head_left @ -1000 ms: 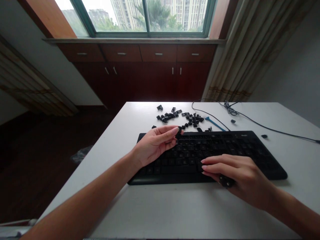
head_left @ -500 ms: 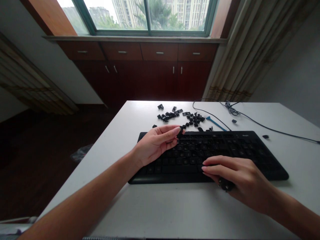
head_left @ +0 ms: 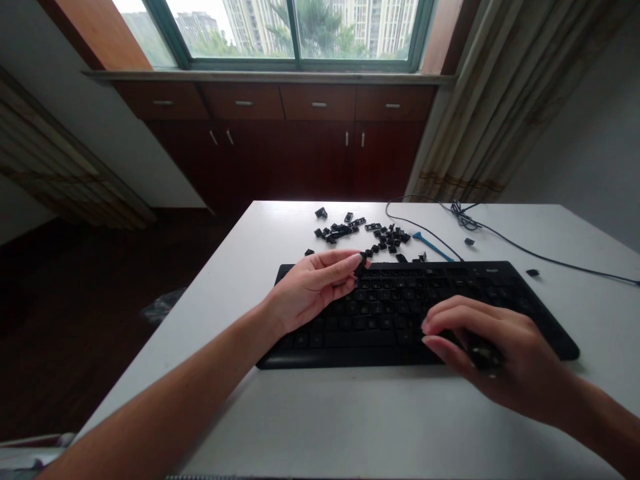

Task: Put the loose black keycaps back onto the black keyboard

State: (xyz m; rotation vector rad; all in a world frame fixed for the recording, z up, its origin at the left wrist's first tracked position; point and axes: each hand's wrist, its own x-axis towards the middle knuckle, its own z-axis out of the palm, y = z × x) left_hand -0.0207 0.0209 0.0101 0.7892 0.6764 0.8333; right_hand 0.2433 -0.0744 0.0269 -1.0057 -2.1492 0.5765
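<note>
A black keyboard (head_left: 360, 357) lies on the white table, with keycaps gone from parts of it. Over its left half is my left hand (head_left: 313, 290), its thumb and fingers pinching a small black keycap (head_left: 361, 265). Above the lower right of the keyboard, my right hand (head_left: 505, 360) is curled with thumb and fingertips close together. Small dark pieces (head_left: 484, 355), which look like keycaps, are tucked in its palm, blurred and partly hidden by the fingers.
Loose black keycaps (head_left: 390, 237) are scattered behind the keyboard. A blue stick-like tool (head_left: 433, 247) lies near them. The black cable (head_left: 540, 257) runs across the back right of the white table (head_left: 320, 420). Single loose pieces lie at the right.
My right hand has moved right and lifted a little off the keys, its fingers curling more. My left hand stays in place with its keycap.
</note>
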